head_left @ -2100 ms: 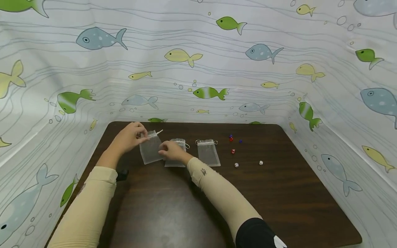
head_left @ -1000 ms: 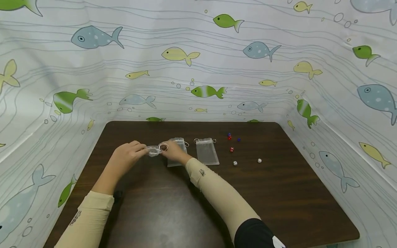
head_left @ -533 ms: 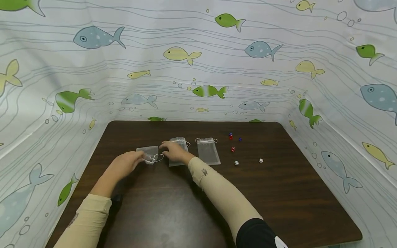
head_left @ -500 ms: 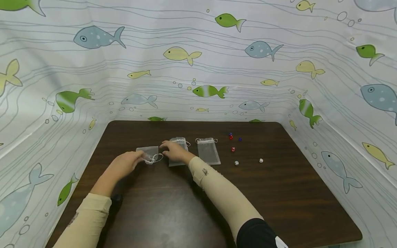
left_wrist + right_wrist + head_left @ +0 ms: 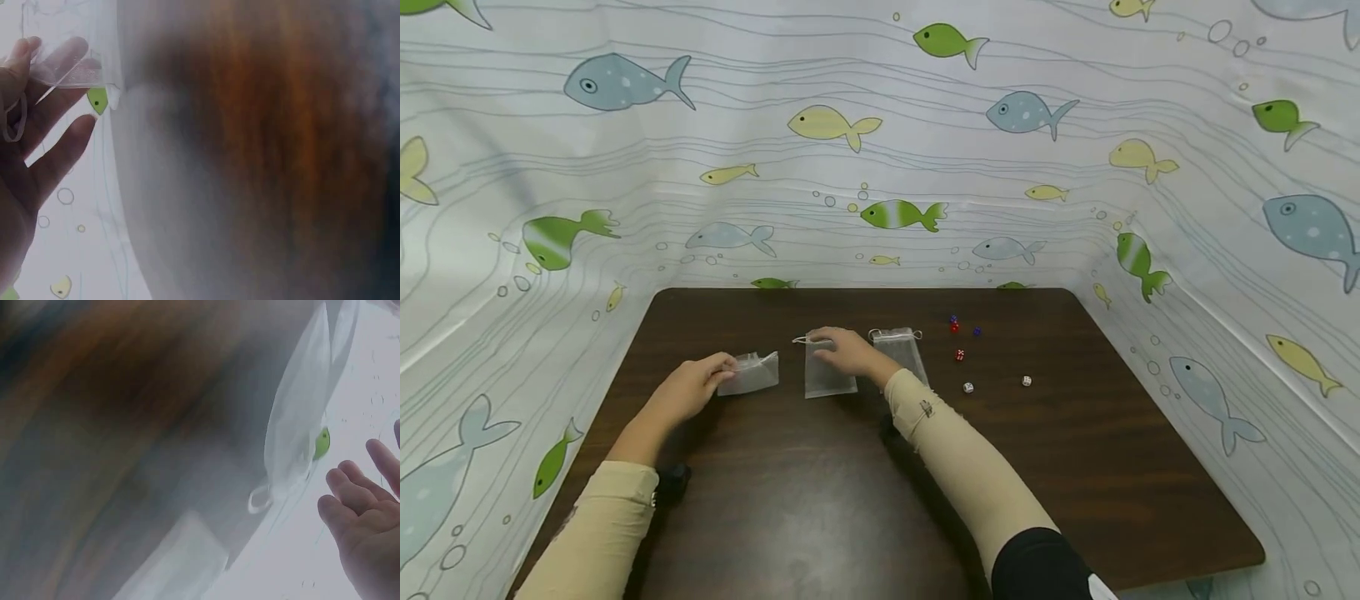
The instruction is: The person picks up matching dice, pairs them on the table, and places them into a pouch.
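At the left of the table, my left hand [image 5: 688, 387] pinches a sheer white drawstring bag [image 5: 752, 375], which stands partly raised and folded. In the left wrist view, thumb and finger hold the bag's sheer edge [image 5: 75, 76], and a cord loop [image 5: 19, 122] hangs by them. My right hand [image 5: 847, 350] is over the top of a second drawstring bag [image 5: 829, 379], covering part of its mouth. Its fingers [image 5: 337, 515] look loosely bent with nothing between them in the right wrist view. A third drawstring bag [image 5: 901, 346] lies flat to the right, partly behind the right forearm.
Right of the bags lie several small dice: blue dice [image 5: 977, 332], red dice [image 5: 960, 355] and white dice [image 5: 968, 387]. The dark brown table [image 5: 1120, 483] is enclosed at the back and sides by a fish-patterned white curtain [image 5: 737, 83].
My left hand turned its bag over and drew it slightly left and toward me. My right hand left that bag and shifted right, over the middle bag's top, whose cord now shows at the left.
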`<state>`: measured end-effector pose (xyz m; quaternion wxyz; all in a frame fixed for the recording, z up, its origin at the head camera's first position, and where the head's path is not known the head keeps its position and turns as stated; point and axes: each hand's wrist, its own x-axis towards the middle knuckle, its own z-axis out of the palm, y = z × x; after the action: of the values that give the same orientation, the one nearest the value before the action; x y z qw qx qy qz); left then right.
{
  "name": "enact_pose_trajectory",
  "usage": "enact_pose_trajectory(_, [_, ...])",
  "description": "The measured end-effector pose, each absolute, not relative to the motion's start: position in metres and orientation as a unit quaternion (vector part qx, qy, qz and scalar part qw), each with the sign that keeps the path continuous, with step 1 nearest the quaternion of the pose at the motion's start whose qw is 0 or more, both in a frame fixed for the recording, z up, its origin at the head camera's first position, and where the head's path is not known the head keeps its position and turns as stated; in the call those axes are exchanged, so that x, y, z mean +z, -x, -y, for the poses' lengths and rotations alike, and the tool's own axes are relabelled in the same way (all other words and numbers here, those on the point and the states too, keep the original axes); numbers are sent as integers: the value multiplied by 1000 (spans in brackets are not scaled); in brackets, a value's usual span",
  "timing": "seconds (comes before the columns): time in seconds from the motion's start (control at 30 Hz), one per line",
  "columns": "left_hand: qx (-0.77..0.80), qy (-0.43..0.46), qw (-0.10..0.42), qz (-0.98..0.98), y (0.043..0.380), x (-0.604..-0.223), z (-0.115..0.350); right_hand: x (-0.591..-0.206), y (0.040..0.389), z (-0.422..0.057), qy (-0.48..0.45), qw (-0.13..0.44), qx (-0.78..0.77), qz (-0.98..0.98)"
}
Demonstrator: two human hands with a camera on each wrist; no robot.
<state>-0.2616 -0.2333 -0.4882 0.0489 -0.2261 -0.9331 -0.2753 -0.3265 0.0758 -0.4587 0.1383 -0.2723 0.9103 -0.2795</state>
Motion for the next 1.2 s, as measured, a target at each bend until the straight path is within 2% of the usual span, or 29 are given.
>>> enact_pose_trajectory(0.17, [-261, 225, 58, 937, 262, -485, 234, -454, 327, -102, 257, 125, -293, -912])
enact_pose_trajectory(0.43, [-256, 227, 68, 937, 264, -486, 235, -457, 337, -154, 192, 50, -330, -923])
enact_pose_trajectory(0.57, [-255, 227, 66, 938, 265, -485, 235, -462, 337, -185, 159, 35, -340, -926])
enact_pose_trajectory(0.9, [-254, 228, 58, 938, 266, -487, 236, -469, 332, -255, 111, 36, -345, -931])
enact_pose_trajectory(1.2, [-253, 230, 58, 938, 266, -487, 236, -473, 326, -288, 66, 68, -328, -940])
